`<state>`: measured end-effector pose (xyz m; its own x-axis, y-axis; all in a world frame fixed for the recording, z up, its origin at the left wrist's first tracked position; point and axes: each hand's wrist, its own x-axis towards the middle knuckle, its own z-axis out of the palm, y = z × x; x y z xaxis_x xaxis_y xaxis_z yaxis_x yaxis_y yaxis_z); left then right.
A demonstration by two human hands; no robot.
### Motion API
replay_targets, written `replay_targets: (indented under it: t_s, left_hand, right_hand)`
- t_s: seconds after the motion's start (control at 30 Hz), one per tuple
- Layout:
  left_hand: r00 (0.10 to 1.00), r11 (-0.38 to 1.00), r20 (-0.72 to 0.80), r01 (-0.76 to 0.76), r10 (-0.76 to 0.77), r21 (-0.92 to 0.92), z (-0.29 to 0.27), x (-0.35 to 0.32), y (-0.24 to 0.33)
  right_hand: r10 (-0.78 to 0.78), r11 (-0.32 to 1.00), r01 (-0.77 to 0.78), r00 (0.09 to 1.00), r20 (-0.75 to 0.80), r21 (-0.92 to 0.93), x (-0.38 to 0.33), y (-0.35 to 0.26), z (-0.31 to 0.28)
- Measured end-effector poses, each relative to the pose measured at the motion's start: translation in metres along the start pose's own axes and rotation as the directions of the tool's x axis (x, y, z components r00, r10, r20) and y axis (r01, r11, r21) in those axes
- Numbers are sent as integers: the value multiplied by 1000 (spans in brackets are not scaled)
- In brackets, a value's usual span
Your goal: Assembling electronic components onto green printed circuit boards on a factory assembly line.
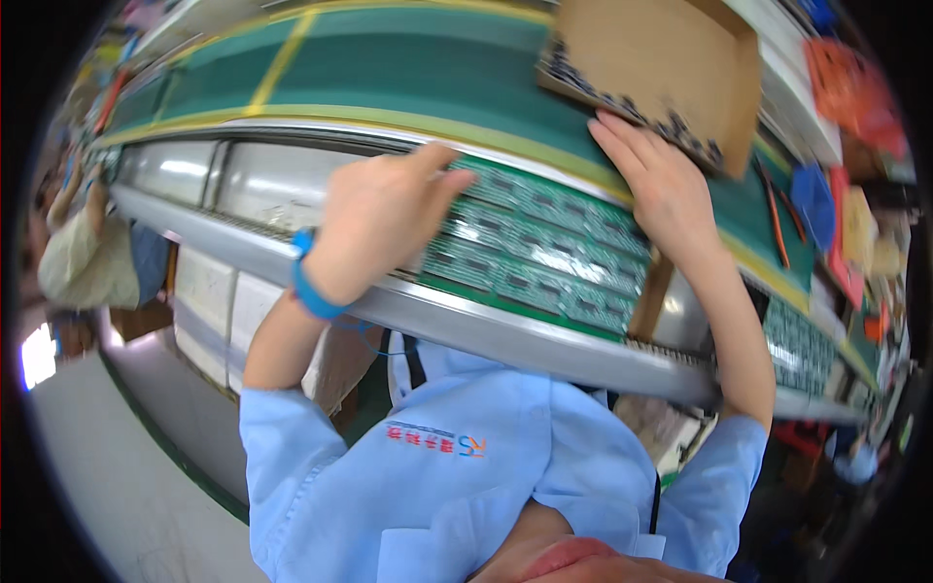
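Observation:
A green circuit board panel (544,248), divided into several rows of small boards, lies in the rail track in front of me. Over its left end is my left hand (384,219), with a blue wrist strap (313,282); the fingers are curled, thumb and forefinger close together. Motion blur hides whatever small thing may be between them. My right hand (663,185) reaches past the panel's right end with its fingers stretched out. Its fingertips are at the near edge of a shallow cardboard box (661,58), where small dark parts (671,126) lie along the near side.
A metal rail (525,330) runs along my side of the track. Behind the track is a green mat (418,73) with yellow tape. Orange-handled pliers (775,219) lie right of the box. Another panel (799,350) sits further right. At far left, another person (97,253) works.

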<state>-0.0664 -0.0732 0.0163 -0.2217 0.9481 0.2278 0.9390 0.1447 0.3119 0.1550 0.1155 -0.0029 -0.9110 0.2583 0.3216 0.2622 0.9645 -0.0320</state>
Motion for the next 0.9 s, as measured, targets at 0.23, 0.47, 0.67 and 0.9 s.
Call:
replay_targets:
  t_s: [0.23,0.47,0.67,0.9]
  left_hand:
    - [985,980,-9,-171,171,-103,38,75,8]
    - [996,846,-39,-89,80,-526,29,71,10]
    - [926,268,373,345,59,-899,54,74,2]
    - [772,-267,581,635,259,-725,69,66,15]
  right_hand:
    - [-87,988,98,992,95,-122,5,-4,12]
    - [-32,991,50,990,139,-123,-1,-1,4]
    - [33,999,-32,998,55,-15,-8,4,-7]
    - [69,995,-65,997,42,-78,-34,17,-14]
